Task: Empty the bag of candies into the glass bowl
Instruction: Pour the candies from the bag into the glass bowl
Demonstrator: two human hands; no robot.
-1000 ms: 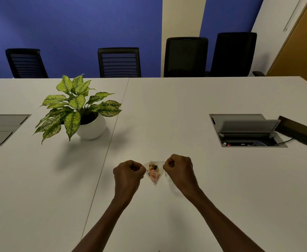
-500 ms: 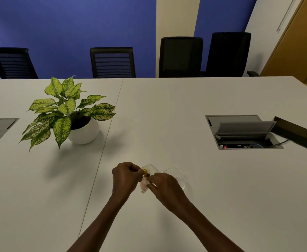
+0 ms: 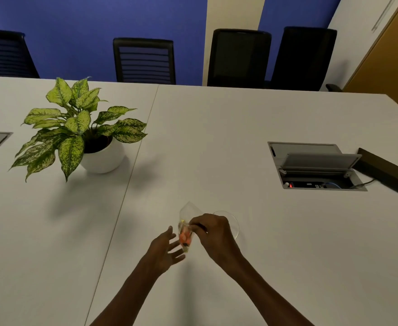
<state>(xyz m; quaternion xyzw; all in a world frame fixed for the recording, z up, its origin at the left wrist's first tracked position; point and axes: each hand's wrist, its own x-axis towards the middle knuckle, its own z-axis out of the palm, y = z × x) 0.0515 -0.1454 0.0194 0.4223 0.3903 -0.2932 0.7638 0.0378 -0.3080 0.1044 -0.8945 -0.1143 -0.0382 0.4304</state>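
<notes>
A small clear plastic bag of candies [image 3: 185,234], with orange and dark pieces inside, hangs above the white table. My right hand [image 3: 213,234] pinches it near the middle, its empty upper part sticking up. Just left of the bag, my left hand [image 3: 166,249] has its fingers spread and holds nothing. The glass bowl [image 3: 233,222] stands on the table directly behind my right hand, which hides most of it; only its far right rim shows.
A potted plant [image 3: 82,135] in a white pot stands at the back left. An open cable box [image 3: 313,168] is set into the table at the right, with a black box [image 3: 386,170] beside it. Black chairs [image 3: 144,60] line the far edge.
Both hands held the bag a second ago. My left hand has let go and spread open, and my right hand now holds the bag alone. The camera view shifted left.
</notes>
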